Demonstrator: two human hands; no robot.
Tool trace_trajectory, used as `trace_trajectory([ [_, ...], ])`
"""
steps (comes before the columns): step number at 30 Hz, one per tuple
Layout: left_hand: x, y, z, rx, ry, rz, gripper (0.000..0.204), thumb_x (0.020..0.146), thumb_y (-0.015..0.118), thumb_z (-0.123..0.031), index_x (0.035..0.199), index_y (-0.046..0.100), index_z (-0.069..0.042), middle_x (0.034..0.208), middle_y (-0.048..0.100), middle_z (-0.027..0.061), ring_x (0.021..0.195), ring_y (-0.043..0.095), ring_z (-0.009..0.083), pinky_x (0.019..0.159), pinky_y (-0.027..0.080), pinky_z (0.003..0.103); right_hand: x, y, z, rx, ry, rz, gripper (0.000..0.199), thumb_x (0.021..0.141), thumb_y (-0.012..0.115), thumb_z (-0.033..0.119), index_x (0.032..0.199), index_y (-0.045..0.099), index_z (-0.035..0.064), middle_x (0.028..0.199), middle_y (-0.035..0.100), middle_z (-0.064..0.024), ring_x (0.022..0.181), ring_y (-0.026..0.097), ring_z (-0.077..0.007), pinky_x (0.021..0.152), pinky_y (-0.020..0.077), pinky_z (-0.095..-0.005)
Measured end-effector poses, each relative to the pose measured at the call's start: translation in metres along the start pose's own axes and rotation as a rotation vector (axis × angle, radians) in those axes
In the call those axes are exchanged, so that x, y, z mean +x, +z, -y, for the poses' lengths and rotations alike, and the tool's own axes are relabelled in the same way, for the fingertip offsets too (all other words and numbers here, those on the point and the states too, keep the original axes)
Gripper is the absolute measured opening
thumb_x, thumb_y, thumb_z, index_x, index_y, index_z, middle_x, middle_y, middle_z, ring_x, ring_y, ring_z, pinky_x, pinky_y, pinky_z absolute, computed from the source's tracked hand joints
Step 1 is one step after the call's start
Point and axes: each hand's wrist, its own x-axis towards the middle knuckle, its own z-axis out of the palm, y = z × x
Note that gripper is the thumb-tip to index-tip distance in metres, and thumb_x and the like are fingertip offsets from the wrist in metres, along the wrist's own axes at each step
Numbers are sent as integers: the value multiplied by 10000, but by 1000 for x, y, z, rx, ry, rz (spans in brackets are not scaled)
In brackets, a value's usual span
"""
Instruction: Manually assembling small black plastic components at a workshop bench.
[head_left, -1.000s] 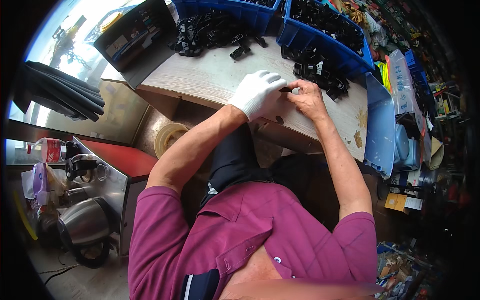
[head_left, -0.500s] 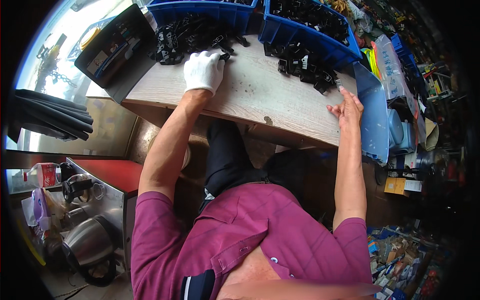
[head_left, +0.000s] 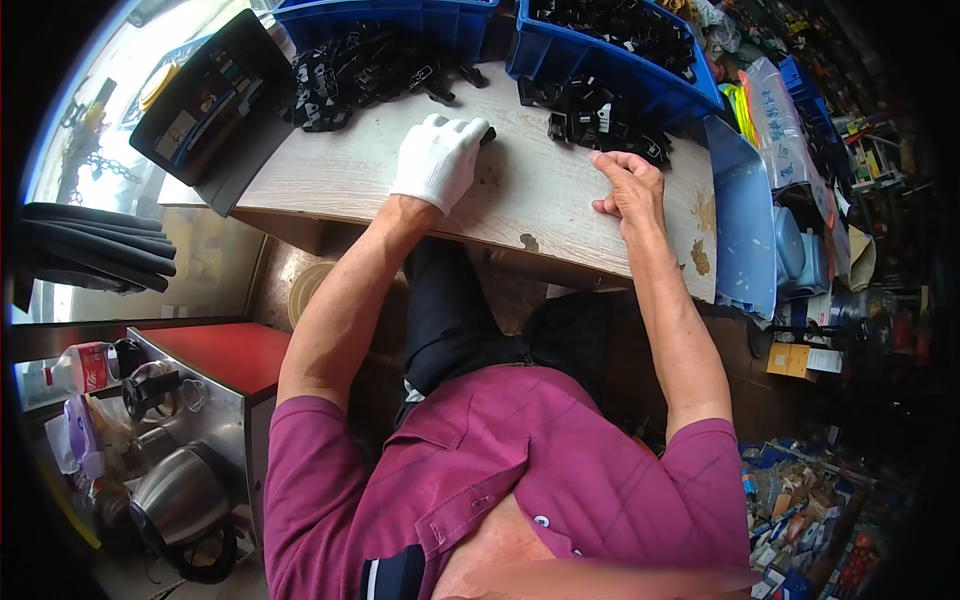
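My left hand [head_left: 438,163], in a white knitted glove, is over the tabletop with its fingers curled round a small black plastic part [head_left: 488,136]; only one end of the part shows. To the right, my bare right hand [head_left: 632,189] is just above the table, in front of a pile of black plastic clips [head_left: 583,115]. Its index finger points left, its thumb lies lower, and the other fingers are curled in. Whatever it may hold is hidden or too small to make out. Another heap of black buckle-like parts [head_left: 365,78] lies beyond my left hand.
Two blue crates [head_left: 560,85] of black parts stand along the back of the pale wooden table [head_left: 330,180]. A tablet in a dark case [head_left: 215,105] leans at the left. A blue plastic bin [head_left: 742,225] hugs the right edge. A steel kettle [head_left: 180,490] sits lower left.
My right hand has moved left from beside a small clear piece at the clip pile's right end. My left hand has come away from the left heap, toward the right and nearer me, with the black part.
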Motion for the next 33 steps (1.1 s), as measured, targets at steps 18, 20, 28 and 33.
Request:
trace_trajectory([
  [18, -1, 1, 1, -111, -7, -121, 170, 873, 645, -124, 1036, 686, -98, 887, 717, 141, 842, 663, 366, 757, 537, 455, 6, 70, 37, -561, -43, -83, 489, 785, 793, 388, 1147, 742, 62, 913, 742, -95, 672, 703, -188, 439, 594, -319],
  [20, -1, 2, 1, -132, -17, -135, 196, 873, 646, -120, 1062, 691, -97, 911, 720, 140, 862, 667, 363, 772, 542, 448, 6, 68, 33, -552, -49, -82, 487, 788, 790, 384, 1153, 741, 66, 929, 742, -96, 667, 700, -185, 439, 594, -316],
  [28, 2, -2, -2, -388, -32, -191, 285, 869, 657, -83, 1149, 704, -88, 1026, 727, 131, 960, 679, 340, 855, 555, 410, -7, 42, 26, -502, -78, 213, 412, 766, 806, 336, 1099, 765, 98, 839, 718, -77, 670, 712, -198, 471, 611, -307],
  [33, 18, 6, -21, -345, 131, -53, 258, 872, 641, -57, 1115, 722, -89, 1050, 722, 118, 969, 681, 331, 832, 563, 396, -9, 37, 23, -494, -187, 322, 414, 759, 796, 285, 1118, 764, 81, 738, 674, -73, 630, 696, -185, 473, 606, -315],
])
